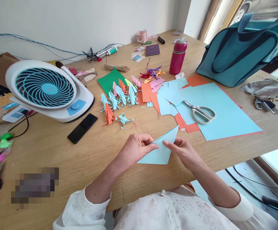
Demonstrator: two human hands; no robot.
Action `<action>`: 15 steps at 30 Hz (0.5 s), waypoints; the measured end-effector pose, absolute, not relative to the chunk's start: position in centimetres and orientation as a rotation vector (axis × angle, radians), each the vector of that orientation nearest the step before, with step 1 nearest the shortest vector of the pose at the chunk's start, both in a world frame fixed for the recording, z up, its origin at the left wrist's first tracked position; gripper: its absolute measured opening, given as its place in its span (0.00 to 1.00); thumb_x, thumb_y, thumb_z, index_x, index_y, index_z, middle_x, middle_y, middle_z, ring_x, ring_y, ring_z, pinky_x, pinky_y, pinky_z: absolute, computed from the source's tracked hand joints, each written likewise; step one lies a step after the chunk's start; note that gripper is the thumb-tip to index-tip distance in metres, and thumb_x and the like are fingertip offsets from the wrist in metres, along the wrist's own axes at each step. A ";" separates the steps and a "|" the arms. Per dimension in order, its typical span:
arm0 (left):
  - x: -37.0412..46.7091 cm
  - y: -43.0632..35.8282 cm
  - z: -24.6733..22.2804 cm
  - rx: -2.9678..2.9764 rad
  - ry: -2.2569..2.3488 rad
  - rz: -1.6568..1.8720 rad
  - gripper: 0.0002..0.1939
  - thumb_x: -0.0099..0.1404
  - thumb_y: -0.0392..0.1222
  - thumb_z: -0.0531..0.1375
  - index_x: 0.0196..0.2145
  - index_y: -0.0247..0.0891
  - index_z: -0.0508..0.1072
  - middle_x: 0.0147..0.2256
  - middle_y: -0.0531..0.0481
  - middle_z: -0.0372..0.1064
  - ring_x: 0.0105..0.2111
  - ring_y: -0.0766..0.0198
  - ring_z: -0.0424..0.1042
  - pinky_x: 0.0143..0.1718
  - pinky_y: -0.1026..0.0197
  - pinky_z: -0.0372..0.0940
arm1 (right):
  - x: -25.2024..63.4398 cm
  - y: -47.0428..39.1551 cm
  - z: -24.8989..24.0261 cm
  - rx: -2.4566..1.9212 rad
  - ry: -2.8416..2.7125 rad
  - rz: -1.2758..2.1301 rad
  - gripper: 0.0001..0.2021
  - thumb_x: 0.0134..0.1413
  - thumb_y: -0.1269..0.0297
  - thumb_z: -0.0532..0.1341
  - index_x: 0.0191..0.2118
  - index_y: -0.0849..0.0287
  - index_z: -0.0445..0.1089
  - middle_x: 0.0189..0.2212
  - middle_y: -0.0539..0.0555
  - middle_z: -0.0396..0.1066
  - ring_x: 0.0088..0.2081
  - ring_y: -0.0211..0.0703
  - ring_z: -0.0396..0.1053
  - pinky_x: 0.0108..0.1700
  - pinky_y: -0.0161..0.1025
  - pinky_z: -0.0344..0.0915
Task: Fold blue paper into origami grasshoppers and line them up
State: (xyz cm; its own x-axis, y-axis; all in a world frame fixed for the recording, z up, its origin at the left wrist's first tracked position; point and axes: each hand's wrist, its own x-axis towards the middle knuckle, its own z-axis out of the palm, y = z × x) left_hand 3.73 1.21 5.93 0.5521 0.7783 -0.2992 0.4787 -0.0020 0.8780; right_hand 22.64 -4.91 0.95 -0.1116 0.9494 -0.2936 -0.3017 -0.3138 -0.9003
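Note:
A folded sheet of light blue paper [159,155] is held between both hands above the near edge of the table. My left hand [137,147] pinches its left side between thumb and fingers. On the right side, my right hand [180,148] grips the paper with the thumb on top and the fingers behind. The upper corner of the paper points up and to the right, and two layers show along its top edge. Beyond the hands lies a small light blue folded paper figure [123,119]. Near it stand several more folded figures [115,101] in blue, orange and pink.
Scissors [202,113] lie on large blue sheets [229,116] at the right, beside cut paper pieces [169,95]. A fan [50,91] and a black phone [82,127] are at the left. A magenta bottle [178,57] and a teal bag [236,54] stand farther back.

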 end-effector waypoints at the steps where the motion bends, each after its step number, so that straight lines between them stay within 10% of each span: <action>1: 3.7 1.2 5.9 1.641 1.072 0.328 0.14 0.61 0.49 0.64 0.26 0.35 0.73 0.22 0.57 0.62 0.23 0.71 0.56 0.24 0.66 0.51 | 22.6 -5.0 1.0 -1.149 -0.826 1.609 0.17 0.49 0.47 0.69 0.31 0.58 0.79 0.30 0.53 0.80 0.29 0.43 0.73 0.35 0.40 0.70; 15: 4.0 1.1 5.2 1.677 0.998 0.369 0.15 0.63 0.48 0.61 0.25 0.35 0.70 0.25 0.56 0.61 0.26 0.70 0.60 0.27 0.68 0.55 | 22.5 -4.9 0.8 -1.153 -0.732 1.480 0.18 0.53 0.47 0.67 0.27 0.58 0.74 0.23 0.50 0.72 0.26 0.37 0.65 0.30 0.35 0.62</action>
State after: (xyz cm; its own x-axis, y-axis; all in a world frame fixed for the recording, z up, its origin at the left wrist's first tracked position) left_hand 4.03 1.07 5.19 0.5973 0.7655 -0.2391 0.4253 -0.0496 0.9037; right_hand 22.51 -4.93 0.84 0.0395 0.9613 -0.2728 -0.3662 -0.2401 -0.8990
